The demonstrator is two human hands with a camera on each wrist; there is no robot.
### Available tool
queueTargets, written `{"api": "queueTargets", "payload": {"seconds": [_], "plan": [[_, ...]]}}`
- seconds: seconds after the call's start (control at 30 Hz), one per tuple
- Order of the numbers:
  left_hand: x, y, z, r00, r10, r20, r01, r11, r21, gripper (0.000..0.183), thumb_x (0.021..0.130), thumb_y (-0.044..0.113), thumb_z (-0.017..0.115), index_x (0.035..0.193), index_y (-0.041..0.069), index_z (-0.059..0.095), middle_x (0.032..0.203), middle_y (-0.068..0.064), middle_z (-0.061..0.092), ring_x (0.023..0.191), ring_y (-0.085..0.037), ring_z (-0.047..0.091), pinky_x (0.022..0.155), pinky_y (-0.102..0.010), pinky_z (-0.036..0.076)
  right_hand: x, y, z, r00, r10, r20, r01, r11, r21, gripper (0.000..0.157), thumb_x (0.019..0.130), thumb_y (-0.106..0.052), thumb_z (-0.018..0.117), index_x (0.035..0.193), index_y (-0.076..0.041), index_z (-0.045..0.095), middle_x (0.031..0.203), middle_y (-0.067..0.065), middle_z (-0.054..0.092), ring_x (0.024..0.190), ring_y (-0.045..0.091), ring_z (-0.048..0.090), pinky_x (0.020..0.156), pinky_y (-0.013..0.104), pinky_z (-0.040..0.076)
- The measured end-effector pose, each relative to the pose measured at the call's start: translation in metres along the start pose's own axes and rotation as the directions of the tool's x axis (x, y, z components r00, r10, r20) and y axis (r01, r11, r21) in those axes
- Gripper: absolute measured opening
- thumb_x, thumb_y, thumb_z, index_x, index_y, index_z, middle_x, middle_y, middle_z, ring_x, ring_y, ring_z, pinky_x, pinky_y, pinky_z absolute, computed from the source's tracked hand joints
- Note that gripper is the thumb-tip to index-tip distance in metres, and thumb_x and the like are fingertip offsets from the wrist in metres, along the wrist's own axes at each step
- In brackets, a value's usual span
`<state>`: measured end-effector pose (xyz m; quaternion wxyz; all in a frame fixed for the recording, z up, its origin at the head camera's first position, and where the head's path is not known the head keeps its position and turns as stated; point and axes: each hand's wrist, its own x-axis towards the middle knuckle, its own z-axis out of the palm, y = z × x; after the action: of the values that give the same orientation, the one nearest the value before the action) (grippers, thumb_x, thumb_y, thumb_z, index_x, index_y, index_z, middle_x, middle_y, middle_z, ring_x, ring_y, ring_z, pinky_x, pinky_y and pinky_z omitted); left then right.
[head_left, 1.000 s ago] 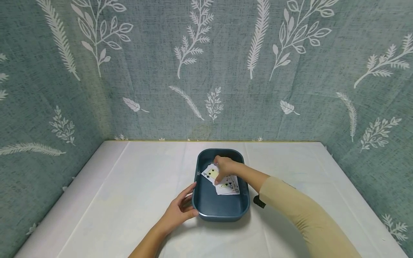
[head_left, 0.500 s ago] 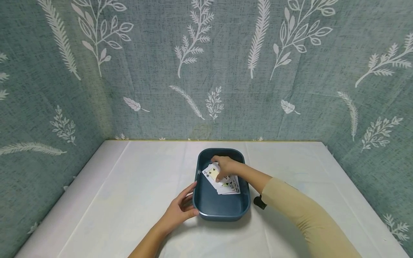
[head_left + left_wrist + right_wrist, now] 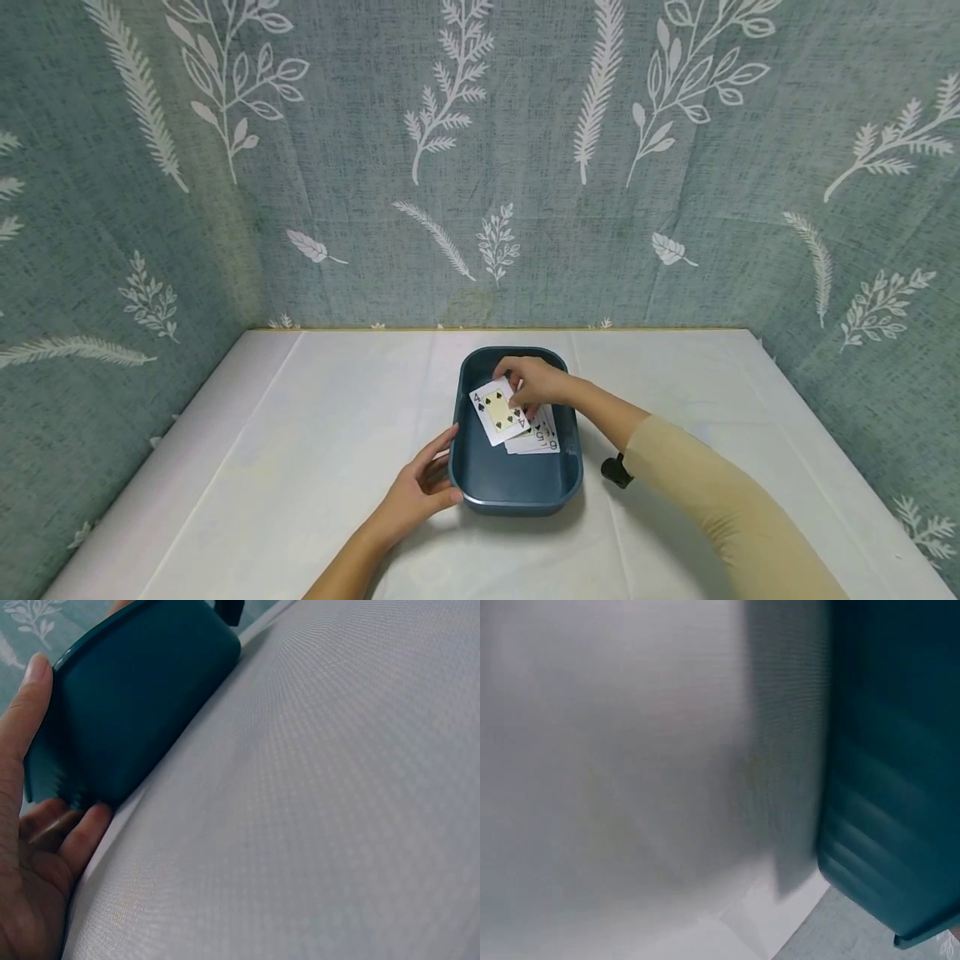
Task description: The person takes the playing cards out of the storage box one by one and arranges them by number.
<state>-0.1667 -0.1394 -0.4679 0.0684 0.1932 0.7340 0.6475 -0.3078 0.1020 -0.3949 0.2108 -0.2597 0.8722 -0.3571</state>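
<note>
1. The right hand [image 3: 538, 382] is bent over the tub, with its fingers curled. Its thumb and fingers pinch the edge of one playing card, the four of spades [image 3: 497, 415].
2. That card is inside the tub, face up and turned at a slant. It covers part of some other cards [image 3: 551, 432], which are spread like a little fan. I can't tell if it touches them.
3. The left hand [image 3: 411, 492] is wide and loose. Its thumb and fingers touch the outside of the tub, by the near left corner.
4. The tub [image 3: 513, 510] is dark blue-green with round corners. It sits on a white cloth [image 3: 315, 450].
5. A tan sleeve [image 3: 701, 479] covers most of the right arm. A small black thing [image 3: 617, 472] shows just beside its cuff.
6. Farther back hangs a gray-green curtain [image 3: 345, 183] with white leaves on it.
</note>
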Motion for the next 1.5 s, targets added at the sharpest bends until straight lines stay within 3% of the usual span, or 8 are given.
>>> {"api": "queueTargets", "payload": {"seconds": [0.17, 0.47, 0.67, 1.03, 1.5], "plan": [[0.0, -0.001, 0.0, 1.0, -0.011, -0.001, 0.011, 1.0, 0.0, 0.076, 0.083, 0.017, 0.074, 0.147, 0.022, 0.034, 0.153, -0.011, 0.03, 0.129, -0.04, 0.042, 0.095, -0.028, 0.049, -0.004, 0.0, -0.005, 0.998, -0.059, -0.009, 0.06, 0.995, 0.084, 0.041, 0.084, 0.001, 0.067, 0.122, -0.007, 0.053, 0.087, 0.011, 0.056, 0.064, 0.02, 0.064, 0.055, 0.034, 0.058], [0.0, 0.0, -0.001, 1.0, 0.014, 0.019, -0.014, 1.0, -0.016, 0.077, 0.083, 0.016, 0.073, 0.148, 0.017, 0.032, 0.153, -0.014, 0.029, 0.13, -0.041, 0.041, 0.095, -0.027, 0.049, -0.009, 0.002, -0.021, 0.986, -0.107, -0.127, 0.133, 0.965, 0.225, 0.044, 0.086, 0.0, 0.065, 0.127, -0.003, 0.05, 0.088, 0.013, 0.055, 0.071, 0.02, 0.063, 0.06, 0.044, 0.059], [0.001, -0.001, -0.002, 0.998, 0.045, 0.033, -0.044, 0.998, -0.035, 0.077, 0.083, 0.019, 0.073, 0.148, 0.015, 0.031, 0.152, -0.017, 0.029, 0.129, -0.042, 0.041, 0.095, -0.027, 0.049, -0.016, 0.004, -0.037, 0.982, -0.071, -0.175, 0.125, 0.941, 0.315, 0.048, 0.088, 0.001, 0.063, 0.133, -0.001, 0.046, 0.095, 0.015, 0.053, 0.079, 0.021, 0.065, 0.066, 0.052, 0.057], [0.001, -0.001, -0.002, 1.0, 0.019, 0.015, -0.018, 0.999, -0.027, 0.077, 0.083, 0.019, 0.074, 0.148, 0.016, 0.032, 0.152, -0.016, 0.03, 0.129, -0.042, 0.042, 0.094, -0.029, 0.05, -0.029, 0.011, -0.061, 0.973, -0.037, -0.227, 0.11, 0.942, 0.318, 0.05, 0.089, 0.0, 0.062, 0.135, -0.002, 0.043, 0.1, 0.018, 0.051, 0.084, 0.023, 0.064, 0.065, 0.042, 0.059], [0.001, -0.002, 0.0, 0.999, 0.032, 0.012, -0.031, 0.999, -0.033, 0.077, 0.083, 0.019, 0.074, 0.148, 0.017, 0.033, 0.151, -0.017, 0.031, 0.129, -0.042, 0.042, 0.094, -0.029, 0.05, -0.044, 0.035, -0.086, 0.95, 0.04, -0.31, 0.066, 0.944, 0.325, 0.052, 0.089, 0.001, 0.061, 0.137, 0.0, 0.041, 0.097, 0.017, 0.051, 0.08, 0.02, 0.064, 0.072, 0.054, 0.056]]}}
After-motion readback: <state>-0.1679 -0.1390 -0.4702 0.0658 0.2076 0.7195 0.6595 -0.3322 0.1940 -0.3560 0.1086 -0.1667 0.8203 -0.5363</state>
